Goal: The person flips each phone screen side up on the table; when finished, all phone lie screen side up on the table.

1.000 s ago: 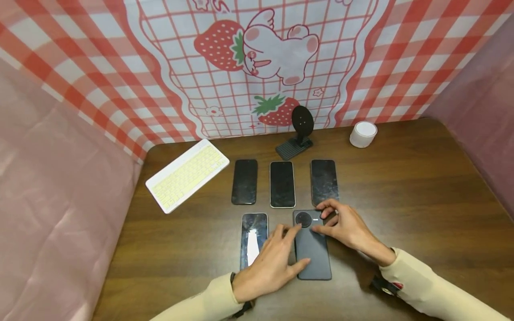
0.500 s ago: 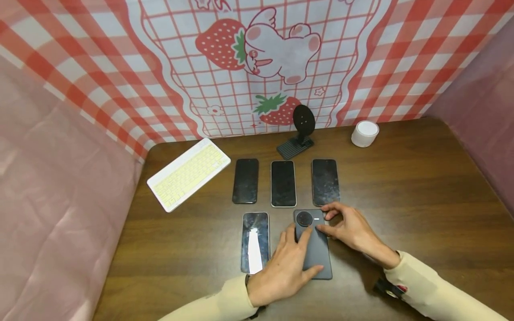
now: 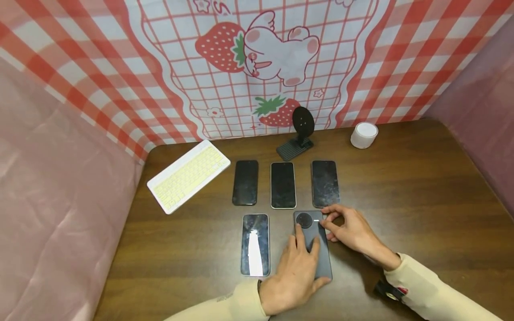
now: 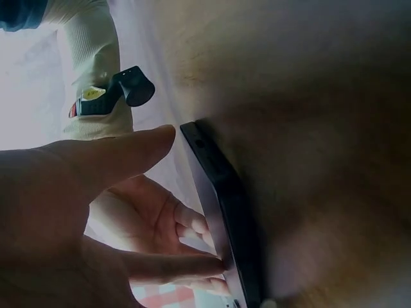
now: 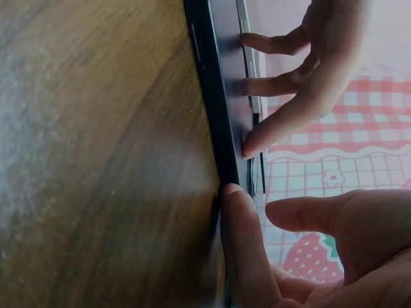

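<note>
A dark grey phone [image 3: 321, 258] lies back up on the wooden table, its round camera ring at the far end. My left hand [image 3: 295, 272] spreads over its lower half. Two of the left fingertips touch its back, while the left thumb is by the near right corner; in the left wrist view that thumb stands slightly off the phone's edge. At the far right corner is my right hand [image 3: 351, 232]. One right finger [image 5: 241, 224] touches the phone's side in the right wrist view, and the right thumb [image 5: 302, 213] hovers apart from the back.
Left of the grey phone lies another phone [image 3: 255, 245], screen up. Behind are a black phone [image 3: 245, 183], a pale-edged phone [image 3: 283, 185] and a scuffed phone [image 3: 325, 183]. Further back stand a white keyboard [image 3: 188, 176], a black phone stand [image 3: 301, 129] and a white cylinder [image 3: 364, 135].
My left hand has slid right and toward me, from beside the neighbouring phone onto the grey phone's lower half. The right hand has shifted slightly right. The grey phone has hardly moved.
</note>
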Tool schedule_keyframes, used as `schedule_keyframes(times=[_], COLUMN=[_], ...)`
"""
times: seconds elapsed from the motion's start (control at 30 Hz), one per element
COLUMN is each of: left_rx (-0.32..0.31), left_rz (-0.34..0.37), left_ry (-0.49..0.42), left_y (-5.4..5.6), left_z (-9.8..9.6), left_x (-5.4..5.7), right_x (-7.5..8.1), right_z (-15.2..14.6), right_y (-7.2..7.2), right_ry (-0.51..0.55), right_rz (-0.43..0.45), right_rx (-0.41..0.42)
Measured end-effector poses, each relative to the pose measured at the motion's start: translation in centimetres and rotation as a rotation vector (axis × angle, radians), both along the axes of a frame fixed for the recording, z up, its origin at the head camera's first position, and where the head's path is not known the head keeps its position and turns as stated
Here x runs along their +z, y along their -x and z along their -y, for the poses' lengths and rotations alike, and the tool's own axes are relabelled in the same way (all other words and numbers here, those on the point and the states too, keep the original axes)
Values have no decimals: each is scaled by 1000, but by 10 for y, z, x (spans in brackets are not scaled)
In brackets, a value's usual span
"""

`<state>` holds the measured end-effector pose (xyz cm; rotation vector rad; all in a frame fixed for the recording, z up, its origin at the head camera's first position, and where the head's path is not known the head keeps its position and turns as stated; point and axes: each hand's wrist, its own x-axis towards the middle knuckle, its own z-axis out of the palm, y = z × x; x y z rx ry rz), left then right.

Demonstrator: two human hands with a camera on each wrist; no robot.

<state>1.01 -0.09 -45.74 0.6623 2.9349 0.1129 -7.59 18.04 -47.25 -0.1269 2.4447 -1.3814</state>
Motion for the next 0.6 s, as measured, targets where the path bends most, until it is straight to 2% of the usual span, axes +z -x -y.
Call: schedule_keyframes(times=[0.2, 0.43, 0.6], left_rx=[15, 27, 40], left_rz=[-39, -58, -109], left_ry=[108, 165, 193], left_y=[0, 1, -1], left_z=[-7, -12, -14], left_x=[-1, -3, -5], right_x=[0, 0, 1], right_z=[1, 2, 3], right_y=[-2, -2, -3], right_ry=[4, 25, 18], right_rz=[11, 22, 31], right_rx=[1, 7, -3])
